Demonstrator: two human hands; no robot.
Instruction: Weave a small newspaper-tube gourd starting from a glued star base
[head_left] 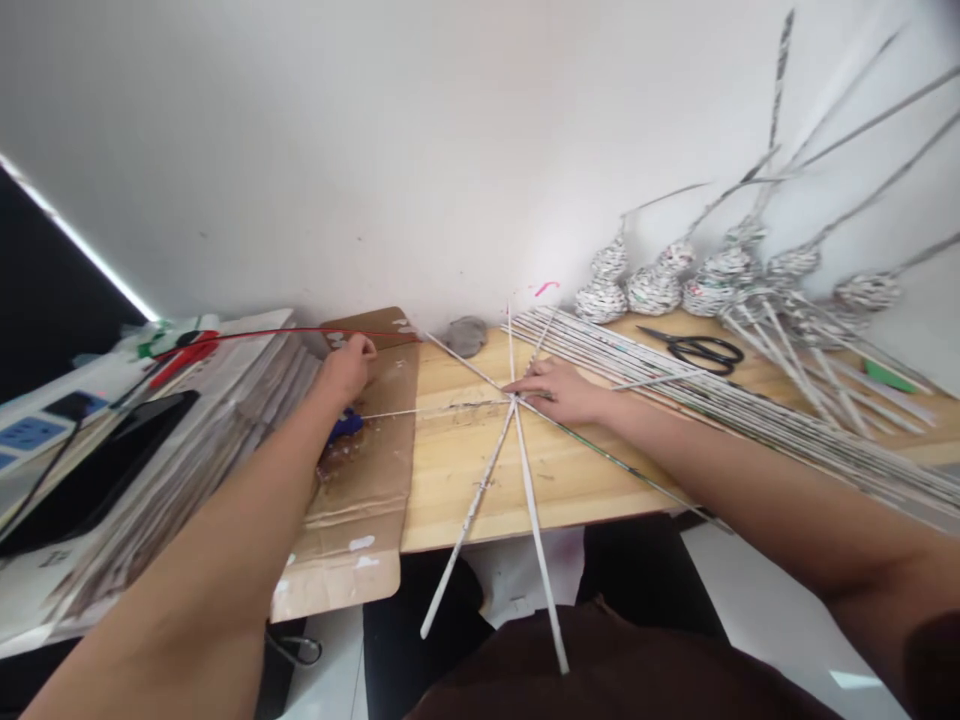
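Observation:
Several thin rolled-paper sticks (529, 490) cross one another in a star shape on the wooden table, and two of them jut past its front edge. My right hand (555, 390) presses its fingers on the crossing point of the sticks. Over the brown cardboard (375, 440) on the left, my left hand (351, 366) is raised with its fingers curled; what they hold, if anything, is too small to make out. A thin red line (292, 330) runs behind that hand. Beneath the left forearm lies a dark blue object (346, 425), partly hidden.
Long paper sticks (675, 405) lie bundled at the right. Black-handled scissors (703, 353) are behind them. Woven gourd shapes (652, 290) stand along the wall. A grey lump (466, 336) sits at the back. Stacked paper (247, 390), a phone (105, 470) and a power strip (37, 430) are left.

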